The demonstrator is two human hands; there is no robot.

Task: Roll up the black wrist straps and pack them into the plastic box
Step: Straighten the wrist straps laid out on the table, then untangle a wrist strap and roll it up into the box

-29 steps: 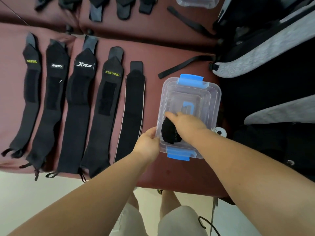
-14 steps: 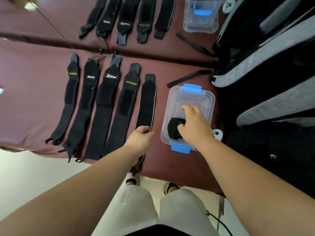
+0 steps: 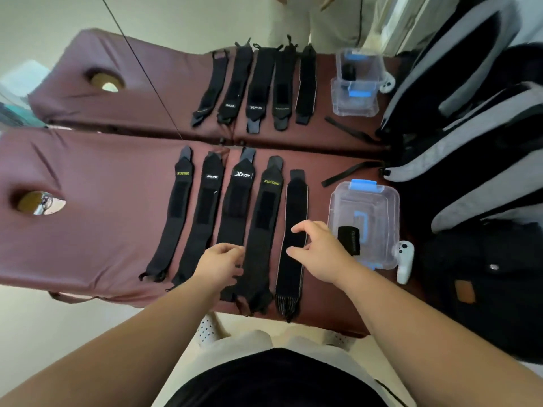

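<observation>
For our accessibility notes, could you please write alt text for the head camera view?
The left hand and right hand reach, empty, over five flat black wrist straps on a maroon padded table; beside them a clear plastic box holds one rolled strap.

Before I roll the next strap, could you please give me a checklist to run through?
1. Plastic box open on top: ok.
2. Rolled strap lies inside it: ok.
3. Room left in the box: ok.
4. Light-edged strap lies flat beside the box: ok.
5. Right hand and left hand empty: ok.
6. Rolled strap fastened shut: cannot tell.
</observation>
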